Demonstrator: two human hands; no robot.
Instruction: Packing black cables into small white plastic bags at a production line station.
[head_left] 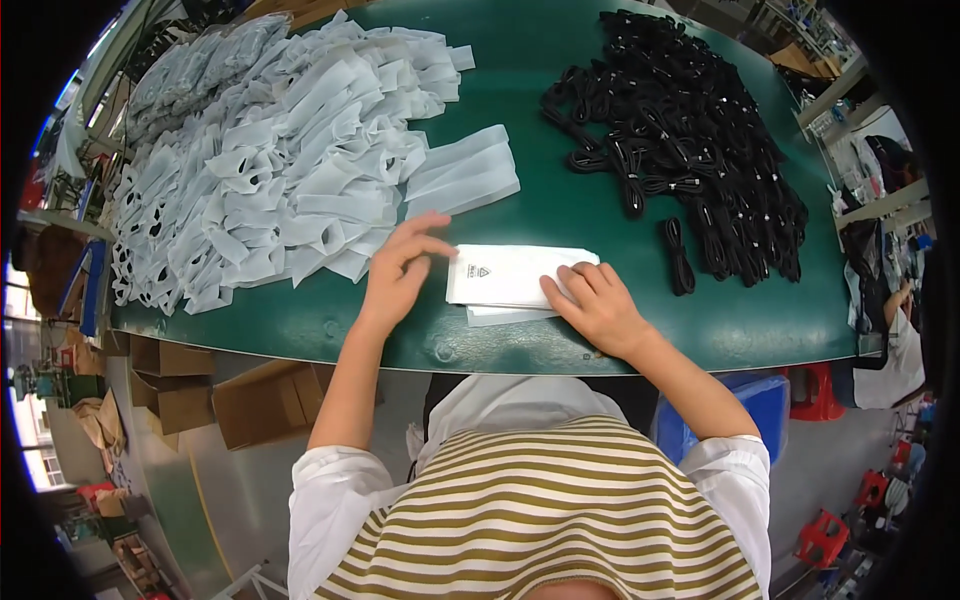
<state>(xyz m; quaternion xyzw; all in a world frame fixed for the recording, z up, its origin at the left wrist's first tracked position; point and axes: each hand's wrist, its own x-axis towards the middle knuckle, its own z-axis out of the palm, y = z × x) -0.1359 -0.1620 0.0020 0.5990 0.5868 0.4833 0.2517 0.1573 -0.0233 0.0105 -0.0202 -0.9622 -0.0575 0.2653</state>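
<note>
One green worktable point(560, 215) fills the head view, its smooth top curving under the lens and its near edge running just in front of the person's striped top. Beyond that edge lie a grey floor, brown cardboard boxes point(262, 402) at lower left, a blue bin point(750, 400) and red stools point(828, 535) at right; another person's sleeve point(893, 355) shows at the far right rim.

A bare strip of green runs down the table's middle, between a big heap of translucent white plastic bags point(270, 165) on the left and a tangle of coiled black cables point(680, 120) on the right. One coiled black cable point(679, 255) lies apart from the tangle, near the right hand.

A small stack of flat white bags point(505, 275) rests near the front edge, thin and glossy, with a dark triangular mark. The left hand point(400, 270) has its fingers curled loosely, fingertips pinching at the stack's left end. The right hand point(597, 305) lies flat with fingers spread, pressing the stack's right end
</note>
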